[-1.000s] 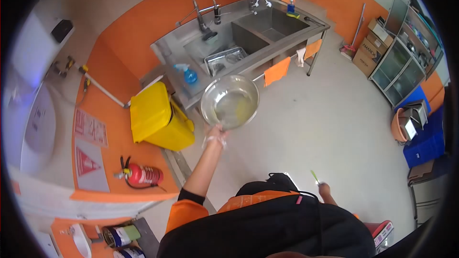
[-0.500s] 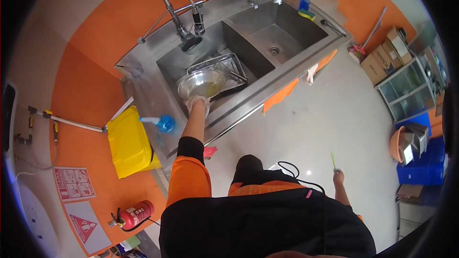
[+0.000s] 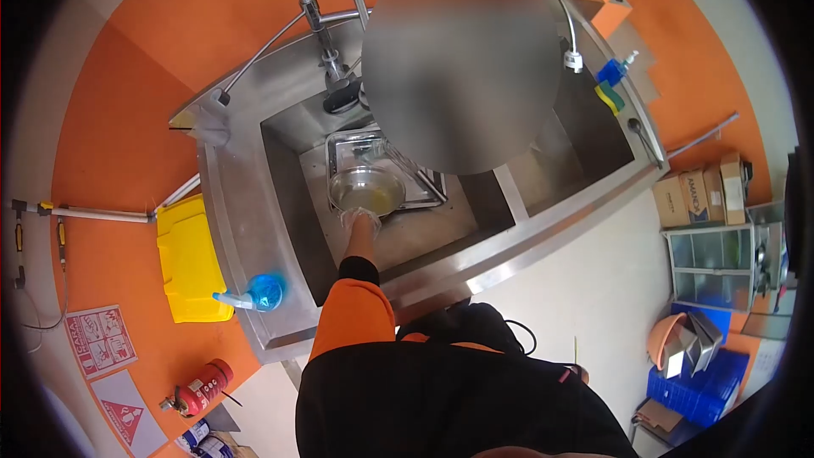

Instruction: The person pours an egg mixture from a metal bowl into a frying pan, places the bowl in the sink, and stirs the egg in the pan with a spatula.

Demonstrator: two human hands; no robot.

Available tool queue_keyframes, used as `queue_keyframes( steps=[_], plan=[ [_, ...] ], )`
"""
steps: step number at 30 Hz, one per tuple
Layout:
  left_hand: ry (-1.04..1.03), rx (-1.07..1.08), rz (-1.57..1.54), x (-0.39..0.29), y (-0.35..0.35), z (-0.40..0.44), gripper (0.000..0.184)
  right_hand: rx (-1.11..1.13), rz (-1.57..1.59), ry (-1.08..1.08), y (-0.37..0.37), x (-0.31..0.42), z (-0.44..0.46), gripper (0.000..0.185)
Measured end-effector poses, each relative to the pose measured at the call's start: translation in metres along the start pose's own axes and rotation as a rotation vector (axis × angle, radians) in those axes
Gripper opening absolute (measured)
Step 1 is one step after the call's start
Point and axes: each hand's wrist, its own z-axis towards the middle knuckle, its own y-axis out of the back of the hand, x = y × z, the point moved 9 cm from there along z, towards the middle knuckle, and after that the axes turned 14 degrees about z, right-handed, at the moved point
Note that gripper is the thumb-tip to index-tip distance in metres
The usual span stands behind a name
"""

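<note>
The left hand reaches forward, arm extended; the right hangs low.

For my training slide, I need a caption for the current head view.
Left hand holding a metal bowl inside a steel sink.

- Round, shiny metal bowl, open side up, yellowish inside, gripped at its near rim by the left hand, over the left basin.
- Thin green stick-like item, in the right hand.
</note>
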Motion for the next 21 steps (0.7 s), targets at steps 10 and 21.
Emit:
queue_keyframes(
  steps=[10,21],
  plan=[
    [0.696,0.322,-1.839,-0.026,-0.07,-0.019,0.037,0.461,-0.417,0.66,-0.053,0.211,0.143,0.018],
    [0.98,-0.45,-0.974,-0.046,-0.075,-0.448,0.034,0.854,-1.132,1.441,-0.306,0.463,0.095,0.022]
  ],
)
